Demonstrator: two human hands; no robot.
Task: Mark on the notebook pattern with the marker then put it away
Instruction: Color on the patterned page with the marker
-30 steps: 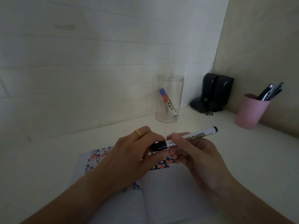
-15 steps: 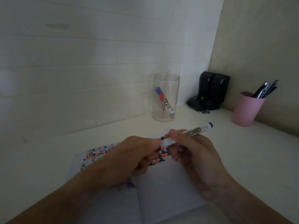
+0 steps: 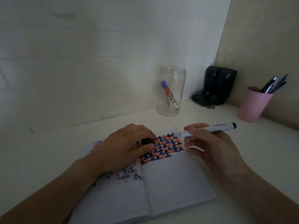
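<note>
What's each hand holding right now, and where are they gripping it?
Right hand pinches the white marker around its barrel. Left hand grips the black cap at the fingertips.

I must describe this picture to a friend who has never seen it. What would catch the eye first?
First, the open notebook in the middle of the desk, with its red, blue and black pattern. Above it, the right hand holds an uncapped marker, and the left hand holds its black cap. Behind stands a clear jar with two markers.
</note>
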